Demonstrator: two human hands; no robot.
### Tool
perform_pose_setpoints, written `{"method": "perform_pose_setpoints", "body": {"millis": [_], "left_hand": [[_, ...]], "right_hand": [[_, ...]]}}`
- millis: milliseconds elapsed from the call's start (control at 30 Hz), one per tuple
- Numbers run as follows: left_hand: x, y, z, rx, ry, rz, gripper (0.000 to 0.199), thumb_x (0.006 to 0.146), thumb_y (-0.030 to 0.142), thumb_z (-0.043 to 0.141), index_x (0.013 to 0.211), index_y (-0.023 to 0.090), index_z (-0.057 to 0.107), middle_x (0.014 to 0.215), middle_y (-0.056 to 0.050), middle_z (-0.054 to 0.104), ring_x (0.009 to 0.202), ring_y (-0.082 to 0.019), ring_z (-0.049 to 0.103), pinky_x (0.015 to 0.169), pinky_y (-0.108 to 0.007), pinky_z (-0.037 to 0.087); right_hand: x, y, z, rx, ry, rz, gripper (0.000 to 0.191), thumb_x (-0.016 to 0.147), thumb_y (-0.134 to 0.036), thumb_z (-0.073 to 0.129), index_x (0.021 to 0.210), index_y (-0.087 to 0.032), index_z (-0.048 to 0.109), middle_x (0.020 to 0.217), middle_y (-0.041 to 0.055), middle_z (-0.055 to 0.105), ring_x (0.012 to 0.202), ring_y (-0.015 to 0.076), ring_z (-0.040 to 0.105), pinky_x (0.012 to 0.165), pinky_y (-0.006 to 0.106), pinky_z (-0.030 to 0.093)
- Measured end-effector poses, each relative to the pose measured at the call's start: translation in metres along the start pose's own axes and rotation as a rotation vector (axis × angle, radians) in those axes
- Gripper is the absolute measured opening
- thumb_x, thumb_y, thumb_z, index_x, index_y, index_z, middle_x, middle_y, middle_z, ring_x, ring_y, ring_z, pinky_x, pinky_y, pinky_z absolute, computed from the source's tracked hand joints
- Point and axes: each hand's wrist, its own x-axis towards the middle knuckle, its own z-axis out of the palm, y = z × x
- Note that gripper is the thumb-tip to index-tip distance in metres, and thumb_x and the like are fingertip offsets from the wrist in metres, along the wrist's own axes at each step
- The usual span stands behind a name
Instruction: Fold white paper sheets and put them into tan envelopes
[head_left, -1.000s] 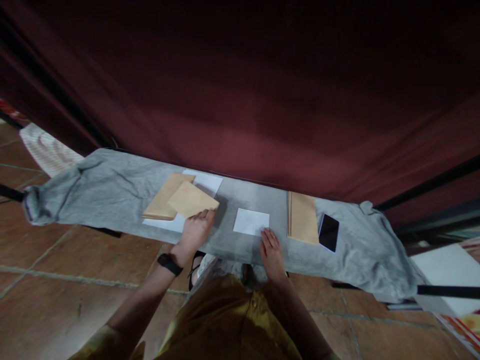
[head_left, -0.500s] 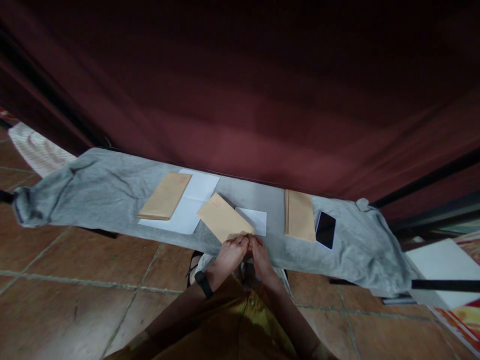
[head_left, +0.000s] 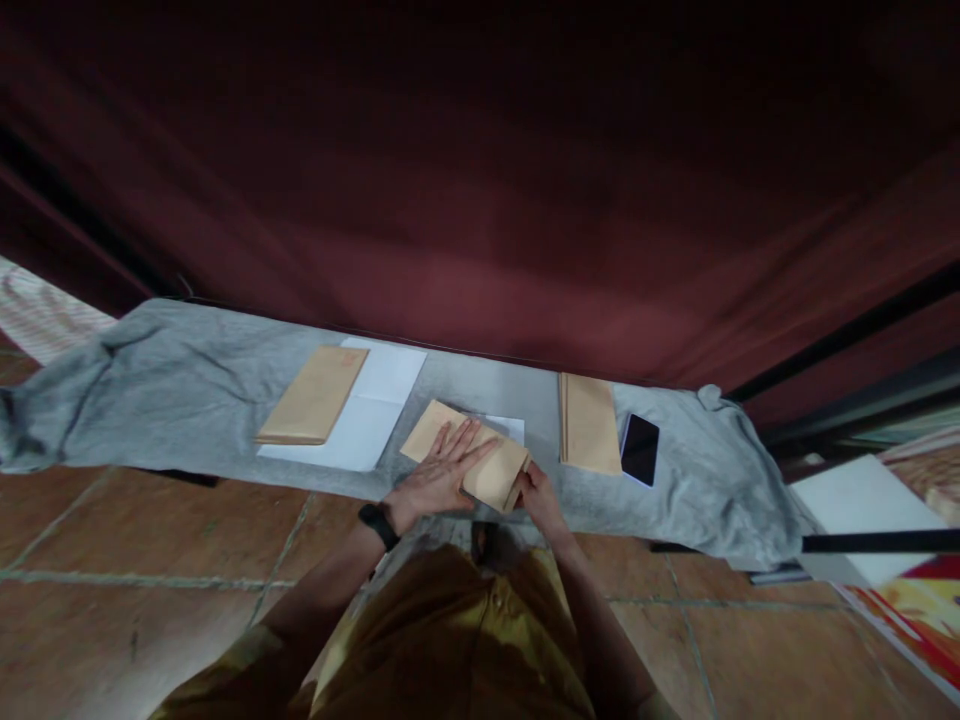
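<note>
A brown paper envelope (head_left: 504, 472) lies slanted at the near edge of the cloth-covered table. My left hand (head_left: 439, 472), a dark watch on its wrist, rests flat on it with fingers spread. At the envelope's right end, my right hand (head_left: 538, 497) pinches the edge, which looks opened or bent there. Part of a small white paper (head_left: 510, 429) shows from under the envelope's far side. To the left, a stack of brown envelopes (head_left: 313, 395) sits on a larger creased white sheet (head_left: 385, 395). More brown envelopes (head_left: 590, 422) are stacked to the right.
A phone (head_left: 640, 450) with a dark screen lies right of the right-hand stack. Grey cloth (head_left: 202, 390) covers the narrow table and bunches at both ends. A dark red curtain (head_left: 480, 250) hangs right behind it. White board-like sheets (head_left: 862, 510) stand off the right end.
My hands were together at the envelope's near corner. Now they are apart: the left has spread flat over the envelope, the right grips its right end. The envelope has turned and shifted slightly.
</note>
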Motion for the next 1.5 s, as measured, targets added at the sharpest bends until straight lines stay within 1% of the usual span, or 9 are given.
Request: {"method": "perform_pose_setpoints", "body": {"millis": [100, 333, 600, 800, 933, 1100, 1267, 1400, 1500], "left_hand": [[0.015, 0.002, -0.003, -0.017, -0.075, 0.035, 0.120, 0.070, 0.054, 0.085, 0.166, 0.028, 0.019, 0.174, -0.017, 0.003, 0.161, -0.037, 0.009, 0.127, -0.063, 0.004], [0.034, 0.007, -0.005, -0.037, -0.117, 0.119, 0.118, 0.067, 0.053, 0.084, 0.165, 0.032, 0.021, 0.173, -0.014, 0.019, 0.160, -0.038, 0.014, 0.127, -0.065, 0.002], [0.031, 0.012, 0.002, -0.046, -0.040, 0.125, 0.110, 0.074, 0.048, 0.080, 0.165, 0.028, 0.023, 0.165, -0.016, 0.037, 0.155, -0.039, 0.028, 0.126, -0.063, -0.002], [0.030, 0.016, 0.005, -0.007, -0.029, 0.089, 0.114, 0.073, 0.051, 0.080, 0.166, 0.026, 0.018, 0.165, -0.018, 0.035, 0.154, -0.040, 0.027, 0.126, -0.063, 0.000], [0.029, 0.019, 0.005, 0.028, -0.014, 0.085, 0.115, 0.075, 0.052, 0.079, 0.166, 0.025, 0.016, 0.167, -0.018, 0.033, 0.155, -0.039, 0.027, 0.126, -0.063, 0.000], [0.023, 0.030, 0.004, 0.077, 0.020, 0.153, 0.111, 0.078, 0.048, 0.081, 0.166, 0.028, 0.017, 0.169, -0.018, 0.029, 0.156, -0.039, 0.025, 0.126, -0.062, 0.002], [0.019, 0.034, 0.008, 0.072, 0.009, 0.194, 0.111, 0.077, 0.051, 0.083, 0.166, 0.031, 0.020, 0.172, -0.017, 0.023, 0.158, -0.039, 0.020, 0.126, -0.062, 0.004], [0.014, 0.016, 0.005, 0.030, 0.001, 0.178, 0.115, 0.072, 0.062, 0.083, 0.165, 0.030, 0.023, 0.173, -0.016, 0.018, 0.160, -0.040, 0.013, 0.125, -0.064, 0.002], [0.009, -0.001, -0.004, 0.020, -0.011, 0.156, 0.118, 0.068, 0.061, 0.086, 0.165, 0.030, 0.025, 0.170, -0.017, 0.028, 0.158, -0.040, 0.017, 0.125, -0.063, 0.001]], "right_hand": [[0.000, 0.001, -0.011, 0.091, -0.045, 0.133, 0.038, 0.094, -0.031, 0.044, 0.120, -0.022, 0.070, 0.092, 0.0034, 0.079, 0.081, 0.0236, 0.073, 0.072, 0.035, 0.062], [0.002, 0.001, -0.029, 0.051, -0.115, 0.140, 0.039, 0.094, -0.028, 0.043, 0.122, -0.023, 0.070, 0.103, 0.0050, 0.078, 0.085, 0.0229, 0.073, 0.074, 0.034, 0.061], [0.004, 0.005, -0.031, -0.062, 0.076, 0.153, 0.030, 0.089, -0.027, 0.043, 0.098, -0.021, 0.071, 0.085, 0.0040, 0.075, 0.081, 0.0219, 0.070, 0.078, 0.033, 0.058], [-0.010, -0.018, -0.040, -0.106, 0.301, 0.019, 0.036, 0.096, -0.043, 0.050, 0.117, -0.019, 0.066, 0.115, 0.0129, 0.073, 0.106, 0.0261, 0.067, 0.098, 0.043, 0.053], [-0.017, -0.029, -0.043, 0.211, 0.107, 0.148, 0.042, 0.095, -0.055, 0.056, 0.118, -0.023, 0.070, 0.122, 0.0104, 0.074, 0.114, 0.0269, 0.067, 0.107, 0.045, 0.050], [-0.012, -0.024, -0.037, 0.569, -0.171, 0.385, 0.052, 0.076, -0.057, 0.080, 0.117, -0.024, 0.075, 0.119, 0.0080, 0.077, 0.113, 0.0311, 0.070, 0.103, 0.050, 0.054], [-0.007, -0.023, -0.030, 0.706, -0.169, 0.500, 0.053, 0.073, -0.059, 0.084, 0.111, -0.023, 0.074, 0.118, 0.0083, 0.078, 0.107, 0.0290, 0.072, 0.101, 0.046, 0.054], [-0.008, -0.028, -0.040, 0.823, -0.153, 0.529, 0.058, 0.066, -0.061, 0.087, 0.108, -0.022, 0.073, 0.106, 0.0078, 0.080, 0.102, 0.0287, 0.073, 0.092, 0.041, 0.058], [-0.010, -0.030, -0.055, 0.811, -0.158, 0.544, 0.053, 0.064, -0.059, 0.089, 0.097, -0.021, 0.074, 0.097, 0.0070, 0.080, 0.100, 0.0293, 0.074, 0.085, 0.037, 0.059]]}}
